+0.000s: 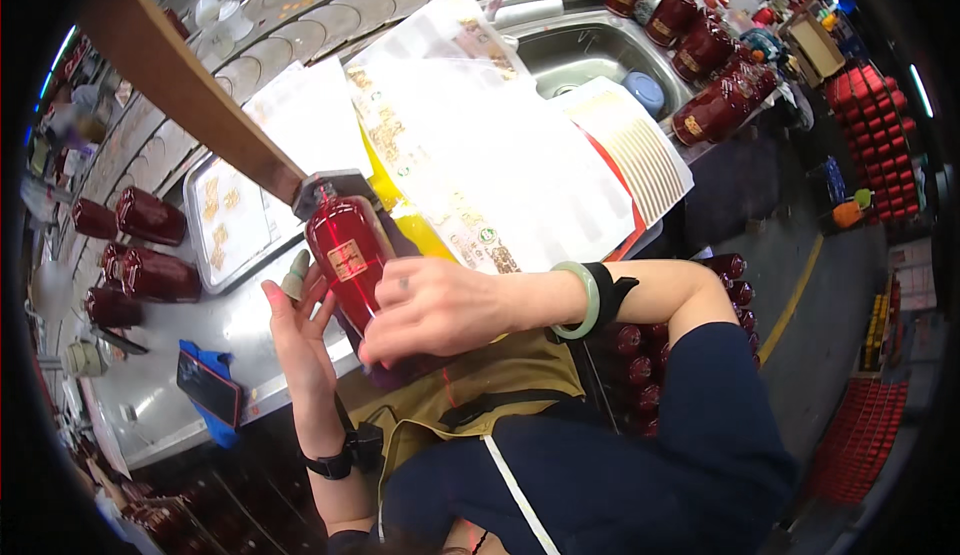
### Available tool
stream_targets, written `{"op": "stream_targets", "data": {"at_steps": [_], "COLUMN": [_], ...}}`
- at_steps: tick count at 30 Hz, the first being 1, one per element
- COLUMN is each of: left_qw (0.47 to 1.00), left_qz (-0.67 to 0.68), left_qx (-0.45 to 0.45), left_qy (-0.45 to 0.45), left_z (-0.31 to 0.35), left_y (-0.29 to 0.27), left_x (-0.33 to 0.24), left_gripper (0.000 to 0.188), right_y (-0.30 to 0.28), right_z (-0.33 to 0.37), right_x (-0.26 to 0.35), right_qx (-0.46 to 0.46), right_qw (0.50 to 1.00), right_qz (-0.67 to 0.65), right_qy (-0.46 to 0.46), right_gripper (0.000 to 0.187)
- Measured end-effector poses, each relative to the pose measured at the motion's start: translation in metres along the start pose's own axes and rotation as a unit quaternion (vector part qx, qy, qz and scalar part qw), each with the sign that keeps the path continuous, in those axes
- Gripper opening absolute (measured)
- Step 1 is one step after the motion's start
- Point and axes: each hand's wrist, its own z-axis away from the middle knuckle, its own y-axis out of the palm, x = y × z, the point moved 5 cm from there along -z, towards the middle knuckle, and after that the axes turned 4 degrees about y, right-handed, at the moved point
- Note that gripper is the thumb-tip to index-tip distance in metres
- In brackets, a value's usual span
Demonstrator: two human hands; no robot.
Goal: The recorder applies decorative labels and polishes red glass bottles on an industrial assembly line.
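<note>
A red glass bottle (350, 245) with a small gold label lies tilted in front of me, its neck against a dark block at the end of a wooden bar (190, 75). My left hand (302, 330) is just left of the bottle, fingers spread, with a pale green cover on one finger. Whether its fingertips touch the glass I cannot tell. Curled fingers of my right hand (430, 305) rest against the bottle's lower right side. What they may pinch is hidden.
Label sheets (480, 145) cover the middle of the metal table. Left are a metal tray (225, 225), several dark red jars (160, 275) and a phone (210, 385) on blue cloth. A sink (590, 55) with more red jars (705, 45) sits back right. Red crates (870, 135) stand farther right.
</note>
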Motion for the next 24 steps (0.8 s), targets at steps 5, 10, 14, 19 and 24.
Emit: {"op": "stream_targets", "data": {"at_steps": [5,10,14,19,24], "left_qw": [0.994,0.992,0.977,0.952,0.881], "left_qz": [-0.077,0.009,-0.013,-0.149,-0.256], "left_qx": [0.072,0.101,0.208,0.261,0.317], "left_qy": [-0.003,-0.077,-0.043,0.065,0.241], "left_z": [-0.018,-0.001,0.034,0.030,0.027], "left_y": [0.020,0.042,0.084,0.128,0.174], "left_x": [0.016,0.011,-0.022,-0.052,-0.054], "left_gripper": [0.056,0.055,0.070,0.080,0.115], "right_y": [-0.025,-0.057,-0.075,-0.120,-0.166], "right_z": [-0.003,-0.010,-0.005,0.001,0.026], "right_x": [-0.025,-0.025,-0.044,-0.015,0.001], "right_qx": [-0.185,-0.137,-0.107,-0.006,-0.021], "right_qw": [0.945,0.922,0.931,0.931,0.915], "right_qz": [-0.119,-0.107,-0.073,-0.001,0.012], "right_qy": [0.241,0.346,0.341,0.366,0.402], "right_gripper": [0.019,0.028,0.029,0.021,0.012]}}
